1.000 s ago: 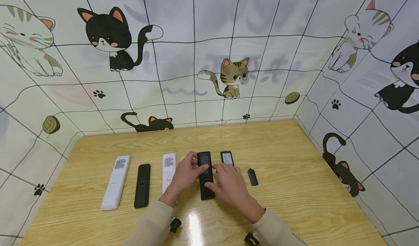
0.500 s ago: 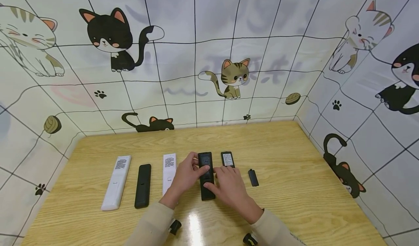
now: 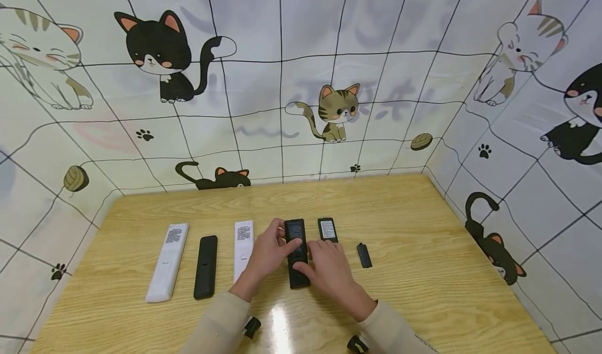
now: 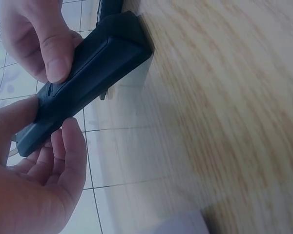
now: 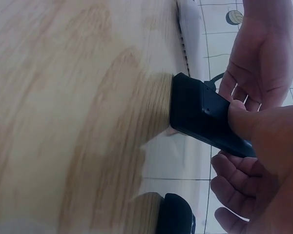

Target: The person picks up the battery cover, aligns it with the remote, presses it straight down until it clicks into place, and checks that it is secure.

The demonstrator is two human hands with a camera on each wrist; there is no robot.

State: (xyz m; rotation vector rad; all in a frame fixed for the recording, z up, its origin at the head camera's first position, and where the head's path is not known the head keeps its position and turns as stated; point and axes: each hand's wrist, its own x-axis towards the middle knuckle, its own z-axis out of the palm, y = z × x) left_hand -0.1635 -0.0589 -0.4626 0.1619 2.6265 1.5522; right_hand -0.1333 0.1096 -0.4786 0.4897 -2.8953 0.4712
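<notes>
A black remote control [image 3: 298,278] stands face down between both hands, its back with a dark label facing up. My left hand [image 3: 267,252] grips its far half, thumb across the back and fingers at the left side. The right hand [image 3: 331,273] holds it from the right, with the thumb pressed onto the back near the middle. In the left wrist view, the right thumb [image 4: 57,63] lies on the seam of the cover. The right wrist view shows the near end of the remote [image 5: 190,105] close over the wood; the far end is hidden by fingers.
Left of the hands lie a white remote [image 3: 166,262], a black remote [image 3: 205,267] and another white remote [image 3: 242,244], partly covered by the left arm. To the right are a labelled black remote [image 3: 327,228], partly hidden, and a small black battery cover [image 3: 364,255] on the table [image 3: 432,270].
The right wrist has shifted slightly left. Both hands keep their hold on the black remote, and the other things lie where they were.
</notes>
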